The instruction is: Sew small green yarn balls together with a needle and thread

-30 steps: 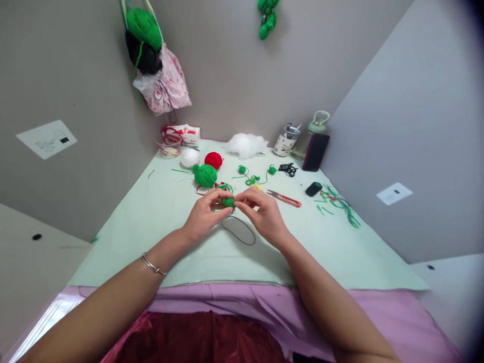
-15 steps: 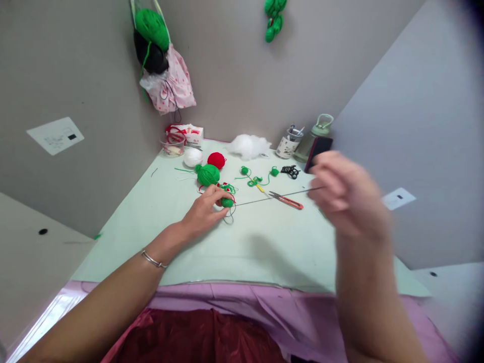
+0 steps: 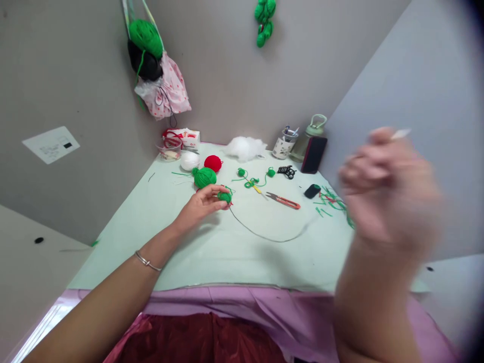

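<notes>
My left hand (image 3: 202,203) rests on the pale green mat (image 3: 159,237) and pinches a small green knitted ball (image 3: 224,196). A dark thread (image 3: 264,235) runs from the ball in a slack curve over the mat toward the right. My right hand (image 3: 385,189) is raised high at the right, blurred by motion, with its fingers closed and a thin pale needle tip (image 3: 401,133) sticking out above them.
Green yarn ball (image 3: 205,177), red ball (image 3: 213,163) and white ball (image 3: 189,160) lie behind my left hand. Orange-handled snips (image 3: 283,200), green knitted bits (image 3: 254,179), white stuffing (image 3: 245,146), a cup (image 3: 283,143), bottle (image 3: 309,133), phone (image 3: 314,154), green scraps (image 3: 333,204).
My right hand pulled away from the ball, up and to the right, drawing the thread out. The thread, taut half a second ago, now lies slack. My left hand stayed on the ball.
</notes>
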The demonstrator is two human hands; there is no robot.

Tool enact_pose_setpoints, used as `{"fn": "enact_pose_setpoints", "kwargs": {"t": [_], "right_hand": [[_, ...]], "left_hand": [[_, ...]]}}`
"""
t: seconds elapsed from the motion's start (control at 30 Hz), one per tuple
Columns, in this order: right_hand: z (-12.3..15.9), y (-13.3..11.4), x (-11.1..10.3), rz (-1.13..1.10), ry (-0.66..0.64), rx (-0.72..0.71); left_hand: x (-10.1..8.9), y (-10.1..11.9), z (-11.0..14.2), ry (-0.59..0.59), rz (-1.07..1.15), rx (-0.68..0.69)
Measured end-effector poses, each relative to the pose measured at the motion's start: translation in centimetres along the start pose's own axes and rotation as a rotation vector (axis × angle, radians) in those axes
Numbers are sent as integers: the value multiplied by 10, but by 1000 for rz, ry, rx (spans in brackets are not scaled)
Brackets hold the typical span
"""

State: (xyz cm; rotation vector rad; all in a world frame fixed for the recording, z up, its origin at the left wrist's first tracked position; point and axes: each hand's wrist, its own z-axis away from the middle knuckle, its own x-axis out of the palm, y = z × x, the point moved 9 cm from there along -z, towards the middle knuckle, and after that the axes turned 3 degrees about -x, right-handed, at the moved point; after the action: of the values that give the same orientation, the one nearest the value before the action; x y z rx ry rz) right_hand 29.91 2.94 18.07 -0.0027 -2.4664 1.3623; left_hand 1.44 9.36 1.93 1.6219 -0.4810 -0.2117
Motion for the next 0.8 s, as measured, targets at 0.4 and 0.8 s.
{"fn": "enact_pose_setpoints", "kwargs": {"t": [0.4, 0.8], "right_hand": [[76, 139, 107, 308, -361, 265], [80, 132, 120, 953, -473, -195]], "left_hand": [[-4, 11, 4, -21, 263, -44], [-2, -2, 4, 141, 157, -31]]}}
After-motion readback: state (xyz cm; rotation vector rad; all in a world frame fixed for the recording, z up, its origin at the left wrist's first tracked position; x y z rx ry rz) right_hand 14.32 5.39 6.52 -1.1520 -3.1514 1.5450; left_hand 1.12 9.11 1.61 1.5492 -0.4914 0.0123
